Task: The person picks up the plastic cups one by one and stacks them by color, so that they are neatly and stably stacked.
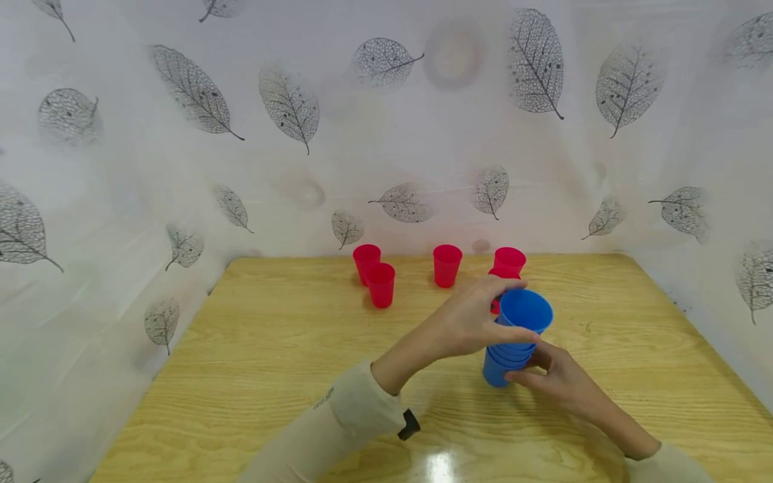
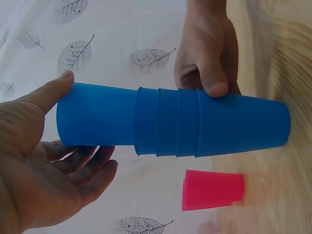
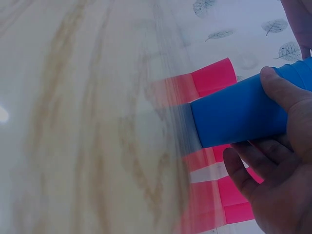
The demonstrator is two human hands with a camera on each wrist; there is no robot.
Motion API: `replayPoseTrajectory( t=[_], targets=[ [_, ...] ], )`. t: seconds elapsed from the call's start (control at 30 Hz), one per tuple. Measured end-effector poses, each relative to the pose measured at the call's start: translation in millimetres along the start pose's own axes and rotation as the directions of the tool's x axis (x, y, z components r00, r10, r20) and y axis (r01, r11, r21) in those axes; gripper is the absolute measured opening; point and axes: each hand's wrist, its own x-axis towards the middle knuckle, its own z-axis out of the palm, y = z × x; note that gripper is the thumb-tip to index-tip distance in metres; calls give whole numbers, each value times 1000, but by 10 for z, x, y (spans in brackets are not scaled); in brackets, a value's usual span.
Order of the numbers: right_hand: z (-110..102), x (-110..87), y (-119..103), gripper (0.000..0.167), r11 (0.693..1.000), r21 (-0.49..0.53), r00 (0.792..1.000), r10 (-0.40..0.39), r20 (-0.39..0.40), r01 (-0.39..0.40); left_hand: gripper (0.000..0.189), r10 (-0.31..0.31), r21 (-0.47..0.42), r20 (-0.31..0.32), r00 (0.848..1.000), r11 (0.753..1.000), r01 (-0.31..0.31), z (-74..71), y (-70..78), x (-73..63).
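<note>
Several blue cups are nested in a stack [image 1: 506, 365] that stands on the wooden table. The topmost blue cup [image 2: 97, 114] sticks up well above the other rims. My left hand [image 1: 468, 318] holds this top cup near its rim, thumb on one side and fingers on the other. Lower down, my right hand [image 1: 561, 379] grips the stack, its thumb [image 3: 280, 87] lying along the bottom cup [image 3: 239, 112]. Just behind the stack is a red cup [image 1: 509, 260], with more red partly hidden by my left hand.
Toward the back of the table [image 1: 272, 349], two red cups stand close together, one red cup [image 1: 366, 258] slightly behind the other red cup [image 1: 381, 287]. A single red cup [image 1: 447, 266] stands right of them. Leaf-patterned sheeting [image 1: 447, 134] encloses the back and sides.
</note>
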Motion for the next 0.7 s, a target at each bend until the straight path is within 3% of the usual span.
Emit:
replayPoseTrajectory(
  t=[0.37,0.7],
  targets=[
    [-2,-8,-30,61,997,-16,998,69,-13,-69,75,12,13,-26,1000,1000,-12,50,-49,-26],
    [9,-7,-30,58,999,-6,999,52,-8,-52,78,4,31,-11,1000,1000,-4,55,-53,-32]
  ],
)
